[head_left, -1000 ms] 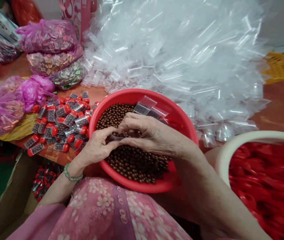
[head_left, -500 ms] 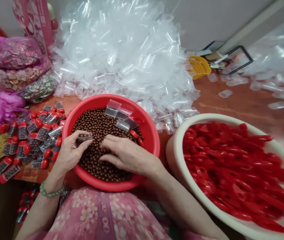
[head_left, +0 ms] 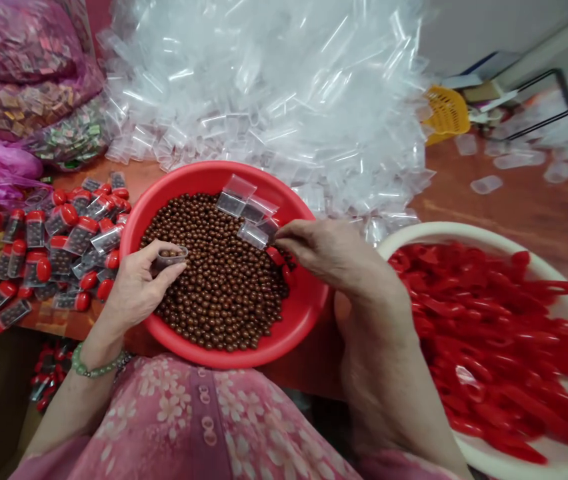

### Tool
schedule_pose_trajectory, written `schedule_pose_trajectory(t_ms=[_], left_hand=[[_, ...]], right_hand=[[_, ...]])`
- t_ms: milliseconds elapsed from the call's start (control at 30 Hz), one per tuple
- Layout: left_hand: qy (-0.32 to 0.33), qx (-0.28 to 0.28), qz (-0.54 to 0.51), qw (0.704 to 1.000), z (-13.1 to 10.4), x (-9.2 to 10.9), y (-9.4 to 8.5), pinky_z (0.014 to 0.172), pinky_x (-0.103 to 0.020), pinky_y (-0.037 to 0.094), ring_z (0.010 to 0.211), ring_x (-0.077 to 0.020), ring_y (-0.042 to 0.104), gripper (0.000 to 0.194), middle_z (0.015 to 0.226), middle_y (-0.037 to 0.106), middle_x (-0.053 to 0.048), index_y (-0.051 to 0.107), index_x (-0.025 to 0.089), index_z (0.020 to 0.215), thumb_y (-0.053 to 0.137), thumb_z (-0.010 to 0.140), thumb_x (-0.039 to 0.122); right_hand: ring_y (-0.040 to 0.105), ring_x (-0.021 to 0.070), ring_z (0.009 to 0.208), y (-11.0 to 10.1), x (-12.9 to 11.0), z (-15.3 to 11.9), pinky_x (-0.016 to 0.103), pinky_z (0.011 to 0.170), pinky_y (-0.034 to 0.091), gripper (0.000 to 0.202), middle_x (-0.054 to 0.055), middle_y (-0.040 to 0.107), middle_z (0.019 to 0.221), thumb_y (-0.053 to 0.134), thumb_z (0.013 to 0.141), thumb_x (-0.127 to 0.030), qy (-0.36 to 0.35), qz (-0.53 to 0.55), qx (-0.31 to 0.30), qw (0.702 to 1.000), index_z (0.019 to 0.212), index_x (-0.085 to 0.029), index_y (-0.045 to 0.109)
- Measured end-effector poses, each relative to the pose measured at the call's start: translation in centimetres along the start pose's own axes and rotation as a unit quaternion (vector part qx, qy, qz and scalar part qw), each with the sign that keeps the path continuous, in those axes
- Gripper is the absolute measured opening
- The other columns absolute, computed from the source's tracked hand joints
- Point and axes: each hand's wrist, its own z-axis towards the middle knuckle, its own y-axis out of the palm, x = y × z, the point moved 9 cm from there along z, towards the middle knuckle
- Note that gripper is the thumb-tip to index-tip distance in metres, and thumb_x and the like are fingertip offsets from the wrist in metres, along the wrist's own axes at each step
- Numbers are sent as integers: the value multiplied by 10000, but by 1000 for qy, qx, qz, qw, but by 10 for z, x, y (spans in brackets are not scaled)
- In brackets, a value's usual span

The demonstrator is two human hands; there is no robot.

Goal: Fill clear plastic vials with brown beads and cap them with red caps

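Observation:
My left hand is closed round a small clear plastic container, with brown balls showing in its open mouth, over the left side of a red basin. Glossy brown balls fill much of that basin. Several empty clear containers lie on the balls at the back. My right hand reaches over the basin's right side with fingertips pinched together, close above red caps. Whatever those fingers hold, if anything, is hidden.
A cream tub of red plastic pieces stands at right. Clear containers are heaped behind the basin. Filled red-capped containers lie at left, near pink bags. A yellow basket sits at the back right.
My right hand has moved from the balls in the middle of the basin up and right to the red caps. My left hand still holds the container. The view has shifted.

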Motion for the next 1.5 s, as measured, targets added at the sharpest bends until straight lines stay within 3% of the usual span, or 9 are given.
schedule_pose_trajectory(t_ms=[300,467,533,667,867,1133,1233,1400,1500], left_hand=[[2,2,6,1000,-4,1,5,750,-242,505,823,-140,660,217,909,717,-25,670,173,1022,661,854,311],[-20,-11,-73,997,-7,1,14,795,-264,506,857,-143,660,199,920,713,-39,648,157,995,653,833,273],[-42,-26,-128,991,-10,2,23,819,-284,517,866,-150,668,195,930,713,-51,639,148,967,657,820,274],[-67,-63,-179,980,-19,6,46,875,-312,521,935,-165,674,219,994,713,-76,647,140,981,671,806,269],[-122,-88,-215,965,-25,0,63,689,-263,529,680,-107,631,180,796,672,-9,590,146,879,698,760,227],[-74,-34,-131,988,-20,10,46,689,-234,463,649,-85,556,172,706,605,42,597,158,811,728,701,144],[-63,-30,-127,989,-20,10,45,678,-234,453,649,-89,549,200,712,606,40,593,161,803,752,681,158],[-22,-52,-112,992,-22,14,49,658,-215,435,644,-81,551,170,717,606,42,589,161,826,720,718,150],[22,-92,-99,991,-26,23,54,639,-200,425,638,-76,552,147,710,609,43,585,156,829,705,746,133]], right_hand=[[701,311,821,36,-5,-9,352,629,411,201,169,735,928,467,886,-176,9,-155,-70,985,984,-147,639],[677,269,743,18,-9,-17,362,651,467,254,112,722,833,512,875,-267,-18,36,16,999,1066,-169,648],[663,221,730,12,-17,-22,339,660,495,274,76,714,840,553,870,-344,-48,238,50,969,1082,-192,638],[639,147,664,23,-34,-24,279,611,516,302,26,704,842,706,784,-417,-21,528,37,848,1010,-228,639],[623,109,586,35,-56,-26,264,622,552,308,-19,677,718,783,728,-381,-4,638,58,768,943,-206,650],[606,100,509,43,-53,-35,228,503,526,314,-27,661,641,813,665,-404,41,709,61,701,852,-205,659],[613,94,513,45,-52,-36,203,487,520,308,-22,667,642,818,669,-400,48,705,32,706,868,-203,691],[612,78,529,29,-46,-40,211,526,548,261,-12,687,746,805,710,-380,28,621,79,779,897,-209,743],[608,74,513,27,-48,-42,194,509,525,248,-10,683,718,811,708,-400,13,609,45,792,866,-214,771]])
